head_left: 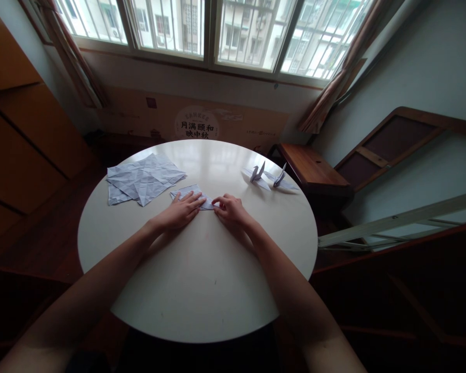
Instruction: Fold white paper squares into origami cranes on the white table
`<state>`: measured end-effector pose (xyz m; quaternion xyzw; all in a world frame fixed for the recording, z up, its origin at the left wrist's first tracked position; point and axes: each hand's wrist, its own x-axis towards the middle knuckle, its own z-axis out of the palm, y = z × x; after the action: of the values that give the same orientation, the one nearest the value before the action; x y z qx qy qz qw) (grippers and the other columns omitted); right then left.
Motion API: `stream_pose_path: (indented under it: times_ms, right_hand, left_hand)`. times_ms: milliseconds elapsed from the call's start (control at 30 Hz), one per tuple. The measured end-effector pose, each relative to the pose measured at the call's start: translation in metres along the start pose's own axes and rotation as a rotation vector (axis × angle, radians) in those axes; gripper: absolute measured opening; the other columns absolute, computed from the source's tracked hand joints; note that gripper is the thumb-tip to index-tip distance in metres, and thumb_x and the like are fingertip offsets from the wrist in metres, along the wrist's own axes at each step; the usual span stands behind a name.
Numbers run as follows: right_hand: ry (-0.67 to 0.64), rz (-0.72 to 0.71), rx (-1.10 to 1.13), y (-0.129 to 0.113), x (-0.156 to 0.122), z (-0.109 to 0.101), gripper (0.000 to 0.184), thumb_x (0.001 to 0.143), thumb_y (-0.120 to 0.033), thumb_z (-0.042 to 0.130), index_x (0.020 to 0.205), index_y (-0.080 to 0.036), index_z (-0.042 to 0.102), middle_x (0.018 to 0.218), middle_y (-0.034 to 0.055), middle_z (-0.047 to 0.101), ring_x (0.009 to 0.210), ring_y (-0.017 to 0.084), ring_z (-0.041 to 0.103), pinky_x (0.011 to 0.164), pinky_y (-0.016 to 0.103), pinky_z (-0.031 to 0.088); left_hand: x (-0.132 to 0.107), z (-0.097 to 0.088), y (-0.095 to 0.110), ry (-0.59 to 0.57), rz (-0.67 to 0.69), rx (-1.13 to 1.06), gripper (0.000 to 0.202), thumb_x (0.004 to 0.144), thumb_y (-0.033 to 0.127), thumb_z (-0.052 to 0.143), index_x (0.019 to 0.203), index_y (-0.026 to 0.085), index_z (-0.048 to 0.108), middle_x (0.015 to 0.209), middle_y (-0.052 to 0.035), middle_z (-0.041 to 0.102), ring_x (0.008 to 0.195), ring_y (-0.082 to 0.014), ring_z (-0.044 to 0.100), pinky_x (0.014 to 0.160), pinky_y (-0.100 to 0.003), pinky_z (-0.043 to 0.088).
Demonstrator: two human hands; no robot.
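Note:
A folded piece of pale paper [189, 192] lies flat on the round white table [202, 280], a little past its middle. My left hand [181, 211] rests flat on the paper with its fingers stretched out. My right hand [228, 207] sits at the paper's right tip, fingers curled and pinched onto the edge. Both forearms reach in from the near edge.
A loose pile of creased paper sheets [143, 178] lies at the table's left. Two finished paper cranes [270, 177] stand at the far right. A wooden bench [310, 168] sits beyond the table's right edge, with a wooden cabinet [19, 140] at the left.

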<state>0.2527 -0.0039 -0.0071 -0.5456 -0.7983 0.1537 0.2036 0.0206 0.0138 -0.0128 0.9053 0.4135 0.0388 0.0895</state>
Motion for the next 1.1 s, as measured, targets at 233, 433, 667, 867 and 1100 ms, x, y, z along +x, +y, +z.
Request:
stream_pose_path:
  times_ms: [233,433,667,867,1100]
  right_hand:
    - [-0.011,0.006,-0.005,-0.0005,0.0004,-0.0002,0.022,0.089,-0.029,0.061,0.108,-0.025,0.071,0.089,0.0032,0.061,0.09,0.019,0.057,0.089,0.034,0.035]
    - [-0.004,-0.001,0.002,-0.0009,-0.0005,-0.0004,0.022,0.089,-0.029,0.061,0.108,-0.026,0.071,0.089,0.003,0.061,0.09,0.018,0.057,0.09,0.035,0.034]
    - [-0.014,0.005,-0.007,-0.0032,-0.0009,-0.0024,0.022,0.089,-0.028,0.061,0.108,-0.025,0.071,0.09,0.0033,0.061,0.091,0.019,0.057,0.09,0.035,0.034]
    - [-0.009,0.0,-0.002,-0.0022,-0.0007,-0.0018,0.021,0.089,-0.029,0.061,0.108,-0.026,0.071,0.089,0.0029,0.061,0.09,0.019,0.057,0.09,0.035,0.034]
    - [-0.005,-0.002,-0.01,-0.0003,0.0002,0.0,0.022,0.089,-0.029,0.061,0.108,-0.026,0.071,0.089,0.0029,0.061,0.09,0.019,0.057,0.089,0.035,0.035]
  left_hand:
    - [0.0009,0.0005,-0.0003,-0.005,-0.004,0.014,0.051,0.104,0.037,0.023,0.154,0.028,0.03,0.161,-0.0075,0.025,0.15,-0.0307,0.016,0.116,-0.063,0.011]
    - [0.0006,0.0014,-0.0018,-0.003,-0.001,0.016,0.051,0.104,0.035,0.025,0.154,0.027,0.031,0.161,-0.0083,0.025,0.15,-0.0307,0.016,0.116,-0.063,0.011]
    - [0.0008,0.0031,-0.0034,0.002,0.007,0.013,0.051,0.104,0.036,0.024,0.154,0.028,0.03,0.161,-0.0074,0.025,0.15,-0.0306,0.016,0.116,-0.063,0.011]
    - [0.0012,0.0042,-0.0047,0.01,0.004,0.002,0.051,0.104,0.038,0.024,0.153,0.03,0.031,0.161,-0.0075,0.026,0.149,-0.0306,0.018,0.116,-0.063,0.011]
    - [0.0007,0.0031,-0.004,0.011,0.012,-0.002,0.051,0.104,0.038,0.024,0.153,0.028,0.031,0.161,-0.0076,0.026,0.15,-0.03,0.017,0.116,-0.063,0.01]
